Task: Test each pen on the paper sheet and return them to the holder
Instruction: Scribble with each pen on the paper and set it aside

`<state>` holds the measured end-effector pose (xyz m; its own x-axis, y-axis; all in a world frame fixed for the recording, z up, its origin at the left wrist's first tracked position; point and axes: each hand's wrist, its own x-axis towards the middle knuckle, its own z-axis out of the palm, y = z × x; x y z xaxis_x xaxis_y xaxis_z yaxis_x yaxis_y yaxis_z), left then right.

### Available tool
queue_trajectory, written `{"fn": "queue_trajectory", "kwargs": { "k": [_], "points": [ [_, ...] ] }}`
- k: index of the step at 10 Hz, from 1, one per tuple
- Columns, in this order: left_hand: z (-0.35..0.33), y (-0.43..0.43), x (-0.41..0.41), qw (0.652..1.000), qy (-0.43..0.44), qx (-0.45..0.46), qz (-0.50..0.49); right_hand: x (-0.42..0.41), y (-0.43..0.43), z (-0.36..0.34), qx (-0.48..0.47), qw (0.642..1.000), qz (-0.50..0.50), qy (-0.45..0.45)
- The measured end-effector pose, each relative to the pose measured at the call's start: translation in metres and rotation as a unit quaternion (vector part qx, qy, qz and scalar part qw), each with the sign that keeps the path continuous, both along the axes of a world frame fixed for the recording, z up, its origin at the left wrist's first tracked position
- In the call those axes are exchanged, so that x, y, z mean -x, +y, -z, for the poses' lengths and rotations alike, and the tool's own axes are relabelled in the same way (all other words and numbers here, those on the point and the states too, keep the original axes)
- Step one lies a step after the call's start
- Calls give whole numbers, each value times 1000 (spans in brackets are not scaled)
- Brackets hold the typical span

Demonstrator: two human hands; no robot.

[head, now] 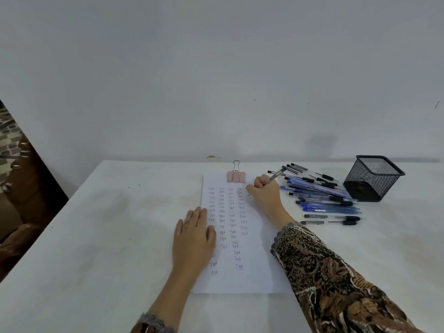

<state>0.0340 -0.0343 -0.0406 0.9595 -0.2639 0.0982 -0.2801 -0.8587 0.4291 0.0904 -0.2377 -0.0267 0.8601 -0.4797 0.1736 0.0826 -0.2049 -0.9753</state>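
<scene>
Bare grey-white wall rises behind a white desk; on the desk lies a paper sheet, its far edge held by a pink binder clip, and columns of the small handwritten word "Test" run down most of it; the left grip lies flat over the sheet's left edge, fingers straight and pressed together, partly on the paper and partly on the desk; the right grip, at the end of a brown patterned sleeve, is curled round a pen near the sheet's far right corner; the pen's barrel slants up and to the right, its tip hidden behind the fingers; just right of the sheet a loose pile of pens, blue and clear with black parts, lies on the desk; beside the pile, further right, stands a black mesh holder, its inside too dark to read; dark carved wood shows at the far left.
</scene>
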Motion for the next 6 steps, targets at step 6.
{"fn": "queue_trajectory", "kwargs": {
  "k": [6],
  "points": [
    [-1, 0, 1, 1000, -3, -1, 1, -3, -4, 2, 18, 999, 29, 3]
  ]
}}
